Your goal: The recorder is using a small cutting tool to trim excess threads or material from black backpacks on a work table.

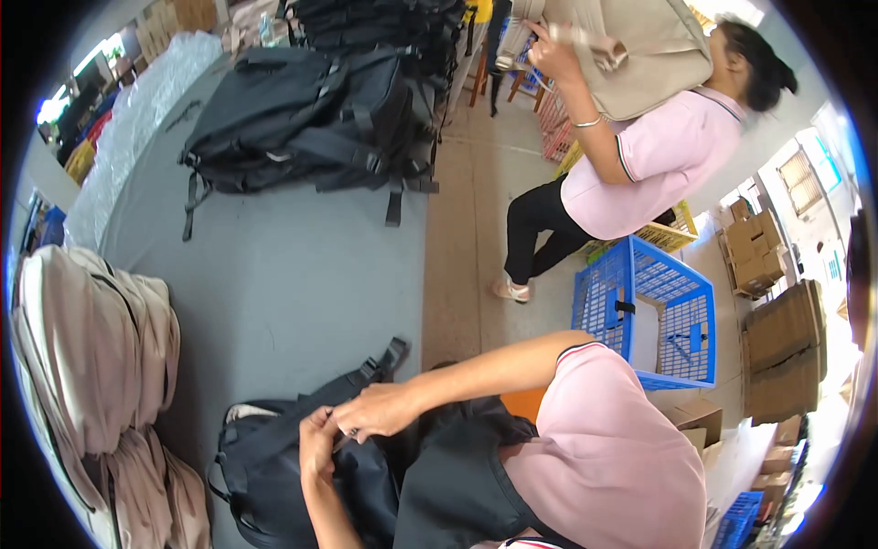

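Dark apron (448, 485) lies nearest, and toward seven o'clock left hand (317, 444) and right hand (377, 411) meet over a black backpack (265, 467), fingers curled close, any grip indiscernible, probably best kept steady.

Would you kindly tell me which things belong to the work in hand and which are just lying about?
Seemingly in use: black backpack under left hand and right hand; grey table beneath.

Seemingly lying about: farther black bags; beige bags; blue crate; cardboard boxes.

Head-worn wide fisheye, looking down; left hand (317, 444), right hand (377, 412) near, grey table (302, 284) reaching farther off.
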A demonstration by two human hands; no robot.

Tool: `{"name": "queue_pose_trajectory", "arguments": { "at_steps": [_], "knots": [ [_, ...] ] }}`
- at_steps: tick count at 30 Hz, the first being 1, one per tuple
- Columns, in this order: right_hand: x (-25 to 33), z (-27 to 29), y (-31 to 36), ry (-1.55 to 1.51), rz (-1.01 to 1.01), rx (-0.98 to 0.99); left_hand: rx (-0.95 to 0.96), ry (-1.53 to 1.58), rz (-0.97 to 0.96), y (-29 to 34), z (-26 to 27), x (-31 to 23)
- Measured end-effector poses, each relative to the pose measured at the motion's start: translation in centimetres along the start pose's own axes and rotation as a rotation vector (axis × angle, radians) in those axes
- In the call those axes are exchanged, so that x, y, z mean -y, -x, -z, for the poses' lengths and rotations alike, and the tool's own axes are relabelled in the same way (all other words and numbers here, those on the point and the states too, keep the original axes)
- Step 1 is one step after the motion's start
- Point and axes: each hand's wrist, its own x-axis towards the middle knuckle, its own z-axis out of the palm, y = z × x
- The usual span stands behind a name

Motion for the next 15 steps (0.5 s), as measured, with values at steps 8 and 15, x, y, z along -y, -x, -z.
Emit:
{"name": "queue_pose_trajectory", "arguments": {
  "at_steps": [8, 15],
  "knots": [
    [1.0, -0.9, 1.8, -0.166, -0.131, -0.072, -0.016, 0.029, -0.036, 0.4, -0.1, -0.6],
    [1.0, 0.1, 0.4, -0.144, -0.033, -0.129, 0.020, 0.023, -0.043, 0.0, 0.3, 0.1]
  ]
}}
